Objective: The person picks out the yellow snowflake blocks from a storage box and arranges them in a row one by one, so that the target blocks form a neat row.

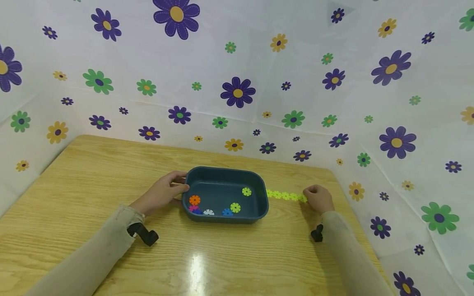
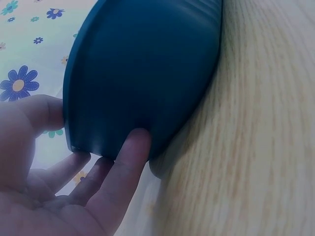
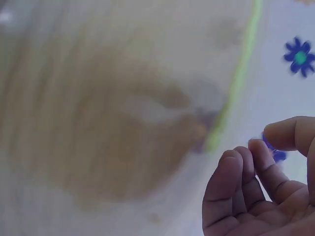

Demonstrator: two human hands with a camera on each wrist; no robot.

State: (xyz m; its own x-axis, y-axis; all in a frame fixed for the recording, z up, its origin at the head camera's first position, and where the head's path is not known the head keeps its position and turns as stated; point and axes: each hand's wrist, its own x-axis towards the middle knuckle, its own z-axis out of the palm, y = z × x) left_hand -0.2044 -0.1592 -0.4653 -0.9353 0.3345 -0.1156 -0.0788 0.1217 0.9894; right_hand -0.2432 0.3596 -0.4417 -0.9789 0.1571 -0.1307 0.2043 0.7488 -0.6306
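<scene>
A dark blue plastic basin (image 1: pixel 226 220) sits on the wooden table with loose notched flower-shaped discs inside. My left hand (image 1: pixel 163 192) grips its left end; in the left wrist view one digit touches the rim while other fingertips (image 2: pixel 135 140) meet the outer wall. To the right of the basin, a row of yellow-green flower discs (image 1: pixel 285 195) lies on the table. My right hand (image 1: pixel 320 199) is over the row's right end. In the right wrist view its fingers are loosely bent beside the blurred row (image 3: pixel 241 73), with nothing visible between the fingertips.
Inside the basin are two yellow-green discs (image 1: pixel 235 207), an orange disc (image 1: pixel 194 200), a white disc (image 1: pixel 209 212), a blue disc (image 1: pixel 227 212) and pink and dark blue ones. A flower-printed sheet (image 1: pixel 259 61) hangs behind the table (image 1: pixel 111 164) and along its sides.
</scene>
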